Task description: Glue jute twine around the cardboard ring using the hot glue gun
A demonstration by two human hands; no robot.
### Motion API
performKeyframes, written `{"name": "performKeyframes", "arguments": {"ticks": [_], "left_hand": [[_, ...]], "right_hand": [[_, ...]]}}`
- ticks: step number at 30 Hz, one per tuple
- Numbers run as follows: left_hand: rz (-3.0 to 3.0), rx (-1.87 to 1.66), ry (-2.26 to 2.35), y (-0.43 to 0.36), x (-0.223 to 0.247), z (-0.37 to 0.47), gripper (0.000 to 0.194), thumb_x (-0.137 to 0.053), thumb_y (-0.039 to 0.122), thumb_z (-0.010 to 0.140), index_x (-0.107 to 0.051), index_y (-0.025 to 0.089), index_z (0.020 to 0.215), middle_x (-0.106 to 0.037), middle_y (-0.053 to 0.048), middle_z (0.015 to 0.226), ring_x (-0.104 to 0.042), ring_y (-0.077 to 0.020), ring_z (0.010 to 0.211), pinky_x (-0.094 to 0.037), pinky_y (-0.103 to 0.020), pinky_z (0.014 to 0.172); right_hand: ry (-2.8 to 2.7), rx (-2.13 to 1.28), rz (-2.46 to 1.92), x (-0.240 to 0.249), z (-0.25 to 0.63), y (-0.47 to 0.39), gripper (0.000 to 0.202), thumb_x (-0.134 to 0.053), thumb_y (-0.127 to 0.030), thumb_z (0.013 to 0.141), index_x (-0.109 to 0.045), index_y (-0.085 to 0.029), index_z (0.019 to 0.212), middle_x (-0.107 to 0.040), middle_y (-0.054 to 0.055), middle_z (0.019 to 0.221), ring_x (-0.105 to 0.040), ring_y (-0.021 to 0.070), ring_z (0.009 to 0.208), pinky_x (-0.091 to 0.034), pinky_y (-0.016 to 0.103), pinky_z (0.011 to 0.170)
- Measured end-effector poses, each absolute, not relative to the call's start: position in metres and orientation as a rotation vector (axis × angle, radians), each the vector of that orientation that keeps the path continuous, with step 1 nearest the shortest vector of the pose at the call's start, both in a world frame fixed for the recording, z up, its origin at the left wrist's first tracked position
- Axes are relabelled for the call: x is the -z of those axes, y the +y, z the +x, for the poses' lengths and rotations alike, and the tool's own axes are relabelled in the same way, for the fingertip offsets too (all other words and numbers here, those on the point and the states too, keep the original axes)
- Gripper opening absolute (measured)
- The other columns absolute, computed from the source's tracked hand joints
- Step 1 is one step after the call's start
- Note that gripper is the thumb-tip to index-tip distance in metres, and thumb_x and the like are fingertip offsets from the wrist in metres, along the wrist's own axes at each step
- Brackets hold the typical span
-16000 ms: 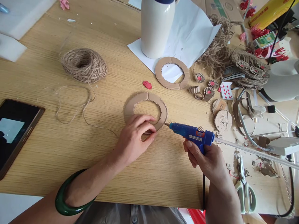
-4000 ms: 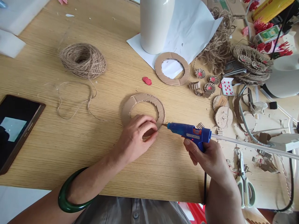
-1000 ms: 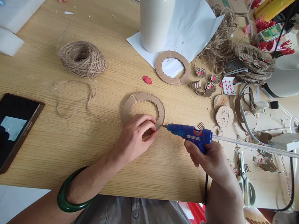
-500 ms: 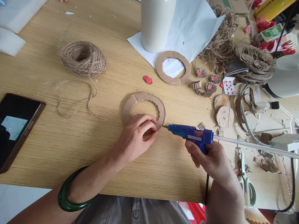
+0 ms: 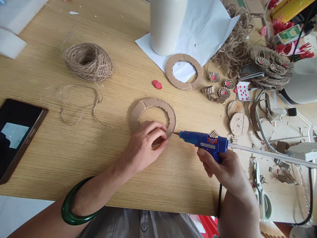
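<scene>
A: From where I stand, what does the left hand (image 5: 146, 142) do?

B: It grasps the cardboard ring (image 5: 138, 114), fingers and thumb closed about its near right part. The ring lies at the centre of the wooden table (image 5: 119, 99). A green bangle (image 5: 69, 211) encircles the forearm.

A: And the right hand (image 5: 223, 168)?

B: Clenched round the handle of a blue hot-glue gun (image 5: 200, 138), its nozzle pointing left at the ring's right edge; whether the two touch, I cannot tell. A clear glue stick (image 5: 267, 156) extends from its rear.

A: What surrounds them?

B: Far left, a ball of jute twine (image 5: 99, 66) with a loose strand; at left, a smartphone (image 5: 15, 155). Beyond the held ring, a small cluster of red discs (image 5: 157, 85); farther and rightward, a second ring (image 5: 173, 81) partly overlaps white paper (image 5: 205, 29). Near right, scissors (image 5: 260, 195) lie slightly open, beside cardboard scraps (image 5: 284, 175).
</scene>
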State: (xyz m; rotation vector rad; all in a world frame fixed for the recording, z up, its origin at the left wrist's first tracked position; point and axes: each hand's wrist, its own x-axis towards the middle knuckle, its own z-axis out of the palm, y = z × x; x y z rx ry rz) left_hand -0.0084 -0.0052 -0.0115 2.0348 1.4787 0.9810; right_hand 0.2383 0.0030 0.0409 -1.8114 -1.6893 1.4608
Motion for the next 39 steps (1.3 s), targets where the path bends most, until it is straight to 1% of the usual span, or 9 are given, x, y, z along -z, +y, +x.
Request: {"name": "performKeyframes", "arguments": {"ticks": [8, 13, 16, 19, 23, 28, 31, 34, 39], "left_hand": [[2.034, -0.981, 1.471, -0.005, 0.012, -0.009, 0.013, -0.066, 0.008, 0.088, -0.061, 0.020, 0.086, -0.067, -0.004, 0.103, -0.063, -0.0192, 0.099, -0.053, -0.035, 0.089], [2.015, -1.002, 1.459, -0.005, 0.012, -0.009, 0.012, -0.064, 0.009, 0.090, -0.062, 0.020, 0.086, -0.067, -0.004, 0.102, -0.063, -0.0185, 0.097, -0.054, -0.034, 0.086], [1.934, -1.104, 1.442, -0.004, 0.009, -0.009, 0.009, -0.063, 0.013, 0.092, -0.064, 0.020, 0.087, -0.069, -0.004, 0.099, -0.065, -0.0178, 0.094, -0.055, -0.033, 0.085], [1.791, -1.253, 1.462, -0.002, 0.003, -0.011, 0.008, -0.061, 0.018, 0.096, -0.065, 0.020, 0.089, -0.071, -0.004, 0.096, -0.067, -0.0177, 0.095, -0.056, -0.033, 0.086], [1.610, -1.376, 1.485, -0.003, -0.004, -0.014, 0.019, -0.053, 0.020, 0.101, -0.068, 0.020, 0.089, -0.070, -0.003, 0.094, -0.068, -0.0162, 0.093, -0.055, -0.031, 0.084], [1.499, -1.465, 1.501, -0.003, -0.006, -0.016, 0.029, -0.049, 0.022, 0.103, -0.066, 0.020, 0.079, -0.070, -0.001, 0.081, -0.068, -0.0143, 0.084, -0.053, -0.029, 0.079], [1.428, -1.441, 1.565, -0.004, -0.006, -0.017, 0.036, -0.051, 0.029, 0.103, -0.062, 0.020, 0.070, -0.065, 0.003, 0.067, -0.061, -0.0110, 0.065, -0.049, -0.025, 0.066], [1.409, -1.413, 1.651, -0.005, -0.005, -0.017, 0.044, -0.053, 0.035, 0.101, -0.054, 0.020, 0.060, -0.053, 0.005, 0.052, -0.049, -0.0090, 0.049, -0.040, -0.024, 0.052], [1.385, -1.420, 1.652, -0.005, -0.003, -0.018, 0.050, -0.056, 0.036, 0.098, -0.042, 0.020, 0.052, -0.044, 0.005, 0.046, -0.040, -0.0084, 0.045, -0.033, -0.025, 0.048]], "right_hand": [[-1.515, -1.429, -1.749, -0.035, 0.236, 0.004, 0.047, -0.067, -0.057, 0.090, -0.054, -0.019, 0.064, -0.050, -0.002, 0.047, -0.045, 0.0099, 0.038, -0.036, 0.025, 0.037], [-1.256, -1.576, -1.606, -0.029, 0.230, 0.013, 0.047, -0.070, -0.062, 0.084, -0.057, -0.019, 0.070, -0.047, -0.004, 0.054, -0.037, 0.0076, 0.037, -0.035, 0.025, 0.033], [-1.180, -1.599, -1.582, -0.026, 0.228, 0.018, 0.046, -0.073, -0.063, 0.081, -0.059, -0.019, 0.076, -0.050, -0.003, 0.061, -0.034, 0.0061, 0.038, -0.035, 0.024, 0.032], [-1.177, -1.575, -1.579, -0.023, 0.229, 0.020, 0.044, -0.073, -0.061, 0.082, -0.060, -0.019, 0.077, -0.052, -0.002, 0.066, -0.034, 0.0057, 0.039, -0.036, 0.024, 0.032], [-1.182, -1.569, -1.566, -0.020, 0.230, 0.020, 0.042, -0.071, -0.058, 0.084, -0.059, -0.019, 0.074, -0.053, -0.002, 0.069, -0.035, 0.0057, 0.040, -0.039, 0.024, 0.035], [-1.112, -1.581, -1.512, -0.020, 0.229, 0.020, 0.039, -0.075, -0.054, 0.083, -0.062, -0.018, 0.075, -0.054, -0.001, 0.069, -0.036, 0.0047, 0.040, -0.037, 0.023, 0.034], [-1.102, -1.587, -1.489, -0.020, 0.229, 0.020, 0.038, -0.075, -0.051, 0.084, -0.063, -0.017, 0.074, -0.056, -0.001, 0.068, -0.037, 0.0047, 0.040, -0.036, 0.022, 0.034], [-1.099, -1.594, -1.484, -0.020, 0.230, 0.020, 0.038, -0.074, -0.051, 0.086, -0.063, -0.017, 0.072, -0.055, -0.001, 0.065, -0.037, 0.0048, 0.040, -0.036, 0.022, 0.035], [-1.087, -1.580, -1.464, -0.019, 0.227, 0.021, 0.039, -0.075, -0.051, 0.086, -0.063, -0.016, 0.072, -0.056, -0.001, 0.067, -0.037, 0.0037, 0.040, -0.036, 0.021, 0.036]]}}
